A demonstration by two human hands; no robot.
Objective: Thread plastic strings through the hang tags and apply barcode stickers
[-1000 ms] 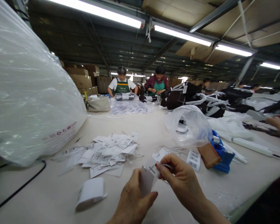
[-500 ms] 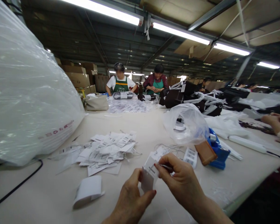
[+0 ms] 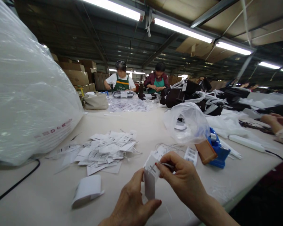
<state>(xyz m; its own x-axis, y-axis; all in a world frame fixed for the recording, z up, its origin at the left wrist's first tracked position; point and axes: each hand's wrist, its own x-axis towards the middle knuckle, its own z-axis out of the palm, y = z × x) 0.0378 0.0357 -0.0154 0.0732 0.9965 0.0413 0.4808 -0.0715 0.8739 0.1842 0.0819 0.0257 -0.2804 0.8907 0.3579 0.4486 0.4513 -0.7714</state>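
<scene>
My left hand (image 3: 131, 204) pinches a small stack of white paper tags (image 3: 150, 178) upright between thumb and fingers, near the table's front edge. My right hand (image 3: 182, 180) meets the top of the same stack and holds a thin pin or string end against the uppermost tag. Just beyond my hands lie loose white tags with strings (image 3: 166, 150) and a barcode label sheet (image 3: 191, 154). A heap of finished white tags (image 3: 106, 150) spreads to the left of them. A curled white paper strip (image 3: 87, 190) rests nearer me on the left.
A big clear plastic sack (image 3: 25, 94) fills the left side, with a black cable (image 3: 16, 183) under it. A blue tape dispenser (image 3: 218, 150) and a crumpled clear bag (image 3: 188, 124) sit right of my hands. Two people in green aprons work at the far end; another person's hand (image 3: 272, 121) rests at right.
The tag stack in my hands has turned more upright and my left thumb has slid lower along it. The view has tilted slightly; the table items have not moved.
</scene>
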